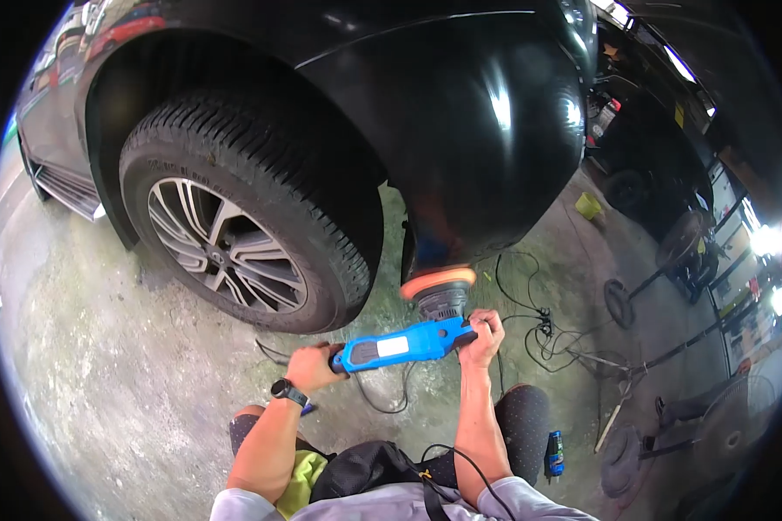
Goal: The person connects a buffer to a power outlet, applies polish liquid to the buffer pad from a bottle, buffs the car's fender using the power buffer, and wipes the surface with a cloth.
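A blue car polisher [426,340] lies almost level across the space between my hands. My left hand [314,369], with a watch on its wrist, is closed round the black rear end. At the front, by the head, my right hand [484,337] grips the tool; part of that grip is hidden by the fingers. The orange foam pad [439,281] is up against or very near the lower edge of the black car bumper [487,165]; I cannot tell whether they touch. The pad looks smeared, as if spinning.
The car's front wheel [243,226] stands left of the polisher. Black cables [543,326] trail over the concrete floor [130,347]. A blue can or bottle [555,453] stands by my right knee. Farther right are a yellow bucket [588,206], a standing fan [734,417] and light stands.
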A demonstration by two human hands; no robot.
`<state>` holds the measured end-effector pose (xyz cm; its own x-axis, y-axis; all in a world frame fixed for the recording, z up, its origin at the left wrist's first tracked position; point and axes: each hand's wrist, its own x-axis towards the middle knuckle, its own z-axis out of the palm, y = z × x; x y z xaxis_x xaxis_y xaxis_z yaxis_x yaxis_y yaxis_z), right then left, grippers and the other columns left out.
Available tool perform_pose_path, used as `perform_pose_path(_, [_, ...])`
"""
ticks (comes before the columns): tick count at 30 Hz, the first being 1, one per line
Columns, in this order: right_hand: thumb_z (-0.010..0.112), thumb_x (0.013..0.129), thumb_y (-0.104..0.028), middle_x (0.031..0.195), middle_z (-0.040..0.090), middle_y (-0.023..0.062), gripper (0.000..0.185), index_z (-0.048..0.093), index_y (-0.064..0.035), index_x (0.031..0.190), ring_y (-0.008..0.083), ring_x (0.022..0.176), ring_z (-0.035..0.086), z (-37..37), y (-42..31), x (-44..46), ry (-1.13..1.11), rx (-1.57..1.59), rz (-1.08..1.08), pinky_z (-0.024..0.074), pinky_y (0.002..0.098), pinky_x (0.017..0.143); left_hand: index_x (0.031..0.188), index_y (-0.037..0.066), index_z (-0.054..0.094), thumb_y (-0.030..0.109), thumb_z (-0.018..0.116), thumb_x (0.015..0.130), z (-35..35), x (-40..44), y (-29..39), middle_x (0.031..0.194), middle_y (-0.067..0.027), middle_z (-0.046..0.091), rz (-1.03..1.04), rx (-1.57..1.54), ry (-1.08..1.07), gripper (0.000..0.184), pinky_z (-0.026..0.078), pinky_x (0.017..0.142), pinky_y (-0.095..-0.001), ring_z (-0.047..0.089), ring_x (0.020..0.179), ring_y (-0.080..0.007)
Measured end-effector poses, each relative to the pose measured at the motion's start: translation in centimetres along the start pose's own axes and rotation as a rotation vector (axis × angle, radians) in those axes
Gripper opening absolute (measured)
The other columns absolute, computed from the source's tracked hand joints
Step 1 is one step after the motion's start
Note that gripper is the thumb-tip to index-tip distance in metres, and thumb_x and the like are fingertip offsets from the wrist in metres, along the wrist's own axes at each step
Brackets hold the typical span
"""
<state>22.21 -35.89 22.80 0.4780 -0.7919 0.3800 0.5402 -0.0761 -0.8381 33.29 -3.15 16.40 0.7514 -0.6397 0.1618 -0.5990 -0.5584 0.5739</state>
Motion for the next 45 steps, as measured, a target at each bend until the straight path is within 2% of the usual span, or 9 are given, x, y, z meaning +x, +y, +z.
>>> perform_pose_path(5, [0.062,0.062,-0.016,0.081,0.061,0.0127,0.018,0.057,-0.0011,0.072,0.0208,0.076,0.057,-1.5,-7.8,1.5,-0.075,-0.175,-0.121,0.0454,0.0319,0.073,0.131,0.019,0.068,0.047,0.083,0.073,3.1,0.4,4.1,0.1,-0.0183,0.076,0.102,-0.263,-0.432,0.066,0.056,0.087,-0.0466,0.072,0.095,-0.0361])
perform_pose_path(10, [0.062,0.096,-0.04,0.12,0.06,0.0118,0.052,0.054,-0.0022,0.131,0.0281,0.114,0.059,-0.1,-23.3,4.9,0.002,0.09,-0.392,0.049,0.0432,0.104,0.12,0.012,0.066,0.034,0.08,0.075,-1.4,4.0,15.2,0.079,-0.0171,0.07,0.445,-0.307,0.024,0.052,0.052,0.065,-0.0507,0.068,0.074,-0.0404])
perform_pose_path(14, [0.06,0.097,-0.044,0.143,0.056,0.0206,0.071,0.043,-0.0038,0.152,0.0406,0.133,0.054,-3.0,-22.4,1.5,-0.339,0.305,-0.238,0.0414,0.0549,0.116,0.125,0.012,0.063,0.018,0.074,0.076,-5.8,6.5,22.0,0.082,-0.008,0.069,0.626,-0.065,0.303,0.051,0.048,0.069,-0.0419,0.068,0.075,-0.0293])
perform_pose_path(20, [0.057,0.094,-0.036,0.137,0.061,0.0193,0.058,0.058,0.0021,0.137,0.0381,0.127,0.059,-11.9,-20.6,3.9,0.419,0.291,-0.174,0.0409,0.0576,0.115,0.138,0.011,0.059,0.031,0.084,0.075,-8.2,4.6,22.0,0.11,-0.0114,0.067,0.8,-0.043,0.142,0.07,0.047,0.095,-0.0404,0.063,0.109,-0.0289])
perform_pose_path(26, [0.064,0.092,-0.03,0.135,0.062,0.0239,0.055,0.06,0.008,0.132,0.0392,0.126,0.059,-26.2,-13.7,8.4,0.386,0.417,0.01,0.0442,0.0585,0.113,0.115,0.003,0.072,0.034,0.082,0.085,-8.1,-10.5,5.6,0.095,-0.0147,0.074,-0.272,0.032,0.288,0.044,0.058,0.071,-0.039,0.073,0.085,-0.0303])
perform_pose_path(31, [0.067,0.093,-0.031,0.135,0.061,0.0245,0.055,0.06,0.0098,0.13,0.0395,0.127,0.059,-25.7,-10.6,14.5,0.439,0.329,0.07,0.0441,0.0584,0.113,0.106,-0.005,0.071,0.044,0.079,0.09,-2.6,-23.0,13.6,0.085,-0.0074,0.074,-1.37,-0.847,0.413,0.053,0.055,0.075,-0.0322,0.068,0.082,-0.0142])
perform_pose_path(34, [0.067,0.093,-0.032,0.137,0.061,0.02,0.057,0.058,0.0055,0.136,0.037,0.128,0.058,-28.7,-6.2,17.7,0.314,0.473,0.193,0.0439,0.0569,0.113,0.11,-0.006,0.071,0.041,0.076,0.093,-1.4,-23.0,21.1,0.092,-0.0057,0.073,-1.078,-0.418,0.229,0.05,0.053,0.076,-0.0297,0.066,0.081,-0.0136])
perform_pose_path(40, [0.068,0.093,-0.034,0.134,0.064,0.0125,0.057,0.057,-0.0021,0.139,0.0304,0.123,0.061,-31.5,-0.1,21.1,0.27,0.644,0.414,0.0462,0.0503,0.109,0.128,-0.003,0.061,0.024,0.058,0.101,-7.5,-18.9,28.9,0.122,-0.0162,0.071,-0.726,-1.465,0.965,0.038,0.057,0.097,-0.0415,0.071,0.109,-0.0269])
perform_pose_path(45, [0.068,0.094,-0.036,0.132,0.065,0.0106,0.055,0.058,-0.0033,0.138,0.0273,0.119,0.062,-33.6,4.6,22.9,0.186,0.734,0.506,0.0495,0.0472,0.105,0.123,0.002,0.062,0.023,0.062,0.1,-12.2,-7.8,30.5,0.111,-0.013,0.071,-0.178,-0.917,1.114,0.031,0.06,0.085,-0.043,0.072,0.093,-0.0246])
